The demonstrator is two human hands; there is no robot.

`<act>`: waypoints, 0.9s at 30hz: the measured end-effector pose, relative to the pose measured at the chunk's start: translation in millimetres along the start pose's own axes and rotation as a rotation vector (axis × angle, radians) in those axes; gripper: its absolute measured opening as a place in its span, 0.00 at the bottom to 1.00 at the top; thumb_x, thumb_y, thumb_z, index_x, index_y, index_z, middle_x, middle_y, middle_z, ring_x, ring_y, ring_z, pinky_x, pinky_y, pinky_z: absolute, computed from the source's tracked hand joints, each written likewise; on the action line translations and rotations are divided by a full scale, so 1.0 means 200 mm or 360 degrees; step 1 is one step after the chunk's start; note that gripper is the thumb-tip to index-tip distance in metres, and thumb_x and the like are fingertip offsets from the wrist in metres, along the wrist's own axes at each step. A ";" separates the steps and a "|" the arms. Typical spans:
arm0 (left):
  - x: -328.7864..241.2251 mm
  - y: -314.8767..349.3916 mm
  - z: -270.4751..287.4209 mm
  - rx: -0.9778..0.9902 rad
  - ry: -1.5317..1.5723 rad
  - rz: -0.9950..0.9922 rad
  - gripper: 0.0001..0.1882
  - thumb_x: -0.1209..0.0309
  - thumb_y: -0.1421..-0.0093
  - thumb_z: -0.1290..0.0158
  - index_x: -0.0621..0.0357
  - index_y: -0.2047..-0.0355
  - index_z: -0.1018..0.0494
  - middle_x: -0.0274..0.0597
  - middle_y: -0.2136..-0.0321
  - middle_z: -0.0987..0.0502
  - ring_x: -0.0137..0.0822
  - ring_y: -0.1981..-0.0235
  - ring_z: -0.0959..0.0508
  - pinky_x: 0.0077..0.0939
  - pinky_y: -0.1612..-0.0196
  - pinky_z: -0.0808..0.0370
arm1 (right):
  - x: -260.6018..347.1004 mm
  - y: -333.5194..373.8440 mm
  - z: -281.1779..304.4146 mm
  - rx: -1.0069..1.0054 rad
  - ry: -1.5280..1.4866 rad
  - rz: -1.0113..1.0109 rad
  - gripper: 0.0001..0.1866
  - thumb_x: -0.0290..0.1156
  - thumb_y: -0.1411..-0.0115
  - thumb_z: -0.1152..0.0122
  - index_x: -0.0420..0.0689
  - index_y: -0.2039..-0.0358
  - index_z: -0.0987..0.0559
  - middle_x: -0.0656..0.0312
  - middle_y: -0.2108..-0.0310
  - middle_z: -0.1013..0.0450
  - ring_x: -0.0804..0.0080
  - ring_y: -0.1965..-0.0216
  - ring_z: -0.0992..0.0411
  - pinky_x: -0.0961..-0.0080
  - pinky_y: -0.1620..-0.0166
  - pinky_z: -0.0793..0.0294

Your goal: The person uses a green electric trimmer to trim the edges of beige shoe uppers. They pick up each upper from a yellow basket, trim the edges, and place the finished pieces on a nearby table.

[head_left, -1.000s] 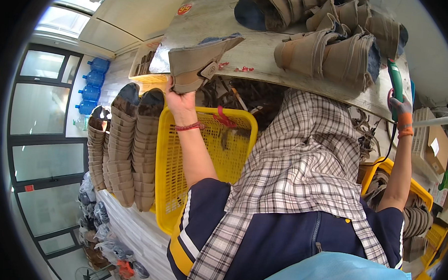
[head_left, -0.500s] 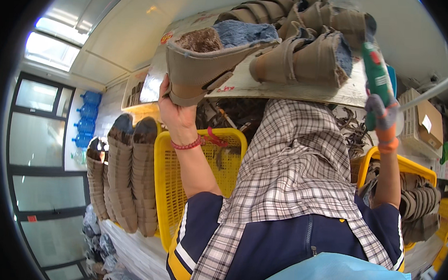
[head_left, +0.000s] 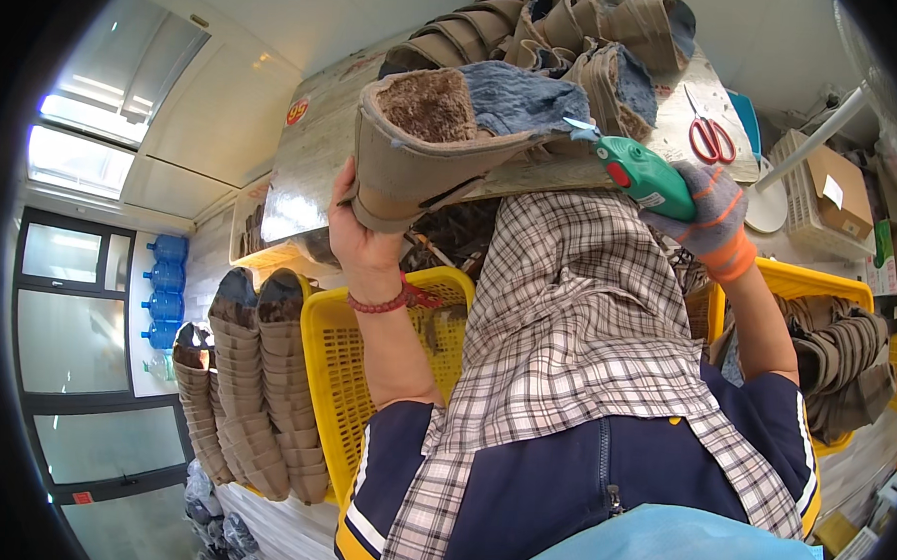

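Note:
My bare left hand (head_left: 365, 238), with a red bead bracelet at the wrist, grips a tan shoe upper (head_left: 423, 179) from below. Brown fleece and blue-grey fleece line its opening, which faces up. My right hand (head_left: 707, 213), in a grey and orange glove, is wrapped round green electric scissors (head_left: 641, 176) with a red button. Their pointed blade reaches left to the blue-grey lining at the right end of the upper; whether it touches cannot be made out. Behind the held upper, more uppers (head_left: 617, 92) are bunched on the worktable (head_left: 318, 164).
Red-handled scissors (head_left: 712, 139) lie at the table's right end. A yellow basket (head_left: 339, 375) stands at my left, beside tall stacks of uppers (head_left: 279, 383). Another yellow basket (head_left: 819, 281) at my right holds stacked uppers. A pale pole (head_left: 815, 136) slants up past the table's right end.
My right hand has brought the electric scissors left and down from the table's right end to the upper. The held upper has shifted slightly, and the red-handled scissors now show.

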State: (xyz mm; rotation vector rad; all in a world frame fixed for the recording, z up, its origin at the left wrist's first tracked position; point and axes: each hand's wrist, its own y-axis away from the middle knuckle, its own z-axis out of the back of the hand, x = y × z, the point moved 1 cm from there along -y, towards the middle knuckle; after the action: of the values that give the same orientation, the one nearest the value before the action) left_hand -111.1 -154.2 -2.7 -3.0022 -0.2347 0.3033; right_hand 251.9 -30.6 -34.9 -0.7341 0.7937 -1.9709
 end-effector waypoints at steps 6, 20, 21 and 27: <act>0.02 0.01 -0.02 -0.0034 0.0042 0.0083 0.19 0.70 0.34 0.61 0.68 0.48 0.34 0.54 0.48 0.29 0.46 0.47 0.29 0.42 0.43 0.31 | 0.02 0.00 0.01 0.0062 -0.0004 0.0043 0.29 0.50 0.64 0.24 0.44 0.67 0.23 0.58 0.78 0.28 0.59 0.78 0.30 0.67 0.75 0.31; 0.09 -0.04 0.01 -0.0081 0.0011 0.0100 0.19 0.67 0.35 0.58 0.66 0.47 0.33 0.53 0.48 0.29 0.47 0.46 0.29 0.45 0.41 0.34 | 0.10 -0.05 -0.07 0.0014 -0.0129 0.0102 0.29 0.49 0.66 0.23 0.45 0.67 0.23 0.59 0.79 0.27 0.59 0.80 0.30 0.68 0.76 0.31; 0.10 -0.04 0.02 -0.0097 0.0018 0.0071 0.19 0.67 0.34 0.57 0.65 0.47 0.33 0.53 0.48 0.29 0.47 0.46 0.29 0.46 0.41 0.35 | 0.12 -0.06 -0.07 0.0012 -0.0140 0.0102 0.29 0.49 0.66 0.23 0.45 0.66 0.23 0.59 0.79 0.27 0.59 0.80 0.30 0.68 0.76 0.31; 0.14 -0.03 0.01 -0.0026 -0.0112 -0.0130 0.19 0.66 0.33 0.57 0.62 0.46 0.34 0.47 0.46 0.30 0.45 0.44 0.31 0.47 0.41 0.35 | 0.17 -0.09 -0.09 -0.0041 -0.0209 0.0096 0.30 0.48 0.66 0.23 0.44 0.66 0.23 0.59 0.79 0.27 0.59 0.80 0.29 0.69 0.76 0.30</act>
State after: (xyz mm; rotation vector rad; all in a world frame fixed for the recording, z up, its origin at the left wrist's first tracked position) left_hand -85.5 -144.0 -8.3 -2.9913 -0.3668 0.4006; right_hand 214.1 -47.1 -25.7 -0.8364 0.7545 -1.8416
